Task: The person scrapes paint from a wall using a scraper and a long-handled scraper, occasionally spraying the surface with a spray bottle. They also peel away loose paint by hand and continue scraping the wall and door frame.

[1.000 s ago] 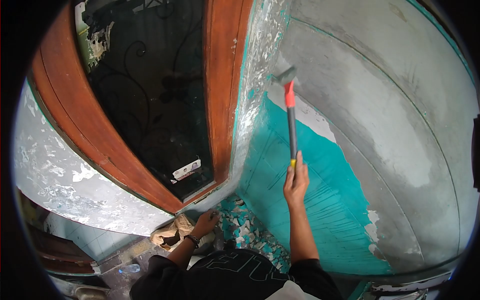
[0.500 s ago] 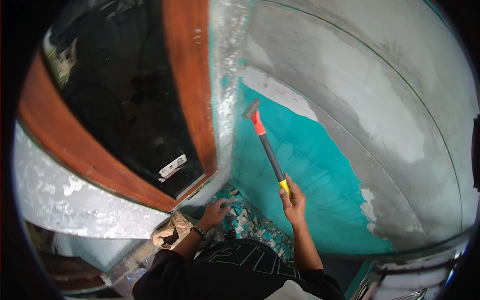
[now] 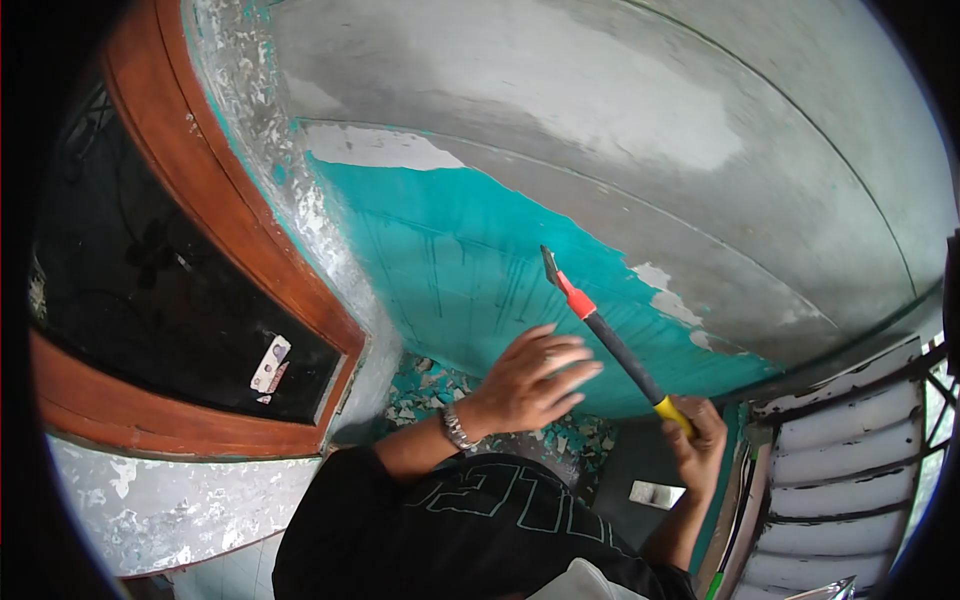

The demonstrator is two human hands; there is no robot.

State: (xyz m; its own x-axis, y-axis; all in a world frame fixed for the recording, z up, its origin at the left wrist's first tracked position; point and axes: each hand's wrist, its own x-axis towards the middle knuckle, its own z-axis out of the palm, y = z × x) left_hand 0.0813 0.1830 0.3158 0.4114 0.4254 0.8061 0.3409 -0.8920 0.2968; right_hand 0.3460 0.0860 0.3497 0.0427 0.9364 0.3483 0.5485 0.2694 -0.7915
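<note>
A long scraper [image 3: 625,355] with a flat metal blade, red collar, black shaft and yellow grip points up and left. My right hand [image 3: 697,437] is closed round its yellow end. The blade stands in front of the turquoise paint [image 3: 450,240] on the wall; whether it touches is unclear. My left hand [image 3: 535,382], with a bracelet at its wrist, is raised left of the shaft, empty, its fingers apart and slightly blurred. Above the paint's ragged edge the wall is bare grey [image 3: 600,110].
Paint chips [image 3: 420,385] lie on the floor at the wall's foot. At the left is a wooden frame [image 3: 240,240] round dark glass. A barred, louvred panel [image 3: 845,450] stands at the right, and a light rectangular object [image 3: 657,494] lies low near my right forearm.
The view has turned right. My right hand and the scraper have moved right, and the blade has turned edge-on. My left hand has risen from near the chips towards the shaft.
</note>
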